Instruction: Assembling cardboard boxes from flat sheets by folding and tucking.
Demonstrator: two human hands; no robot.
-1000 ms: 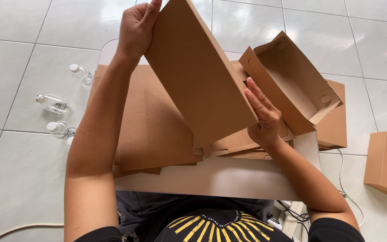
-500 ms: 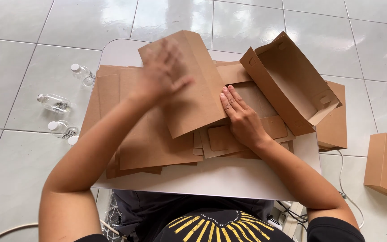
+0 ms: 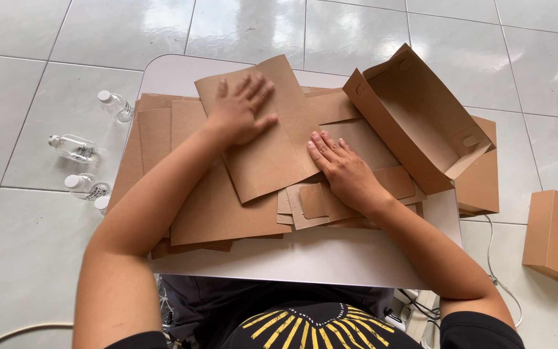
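Observation:
My left hand (image 3: 240,111) lies flat with fingers spread on a folded brown cardboard panel (image 3: 272,148) that rests on a stack of flat cardboard blanks (image 3: 208,207). My right hand (image 3: 343,169) presses palm down on the flat part of the same blank, just right of the folded panel's edge. Small cardboard flaps (image 3: 314,200) stick out below the right hand. Neither hand grips anything.
The blanks lie on a small white table (image 3: 305,258). A half-formed open cardboard box (image 3: 421,123) stands at the table's right. A closed brown box (image 3: 557,236) sits on the tiled floor at the right. Small clear bottles (image 3: 75,148) lie on the floor at the left. Cables (image 3: 498,278) run under the table.
My left hand brought the raised cardboard panel down and pressed it flat on the stack. My right hand slid from the panel's base onto the flat part beside it.

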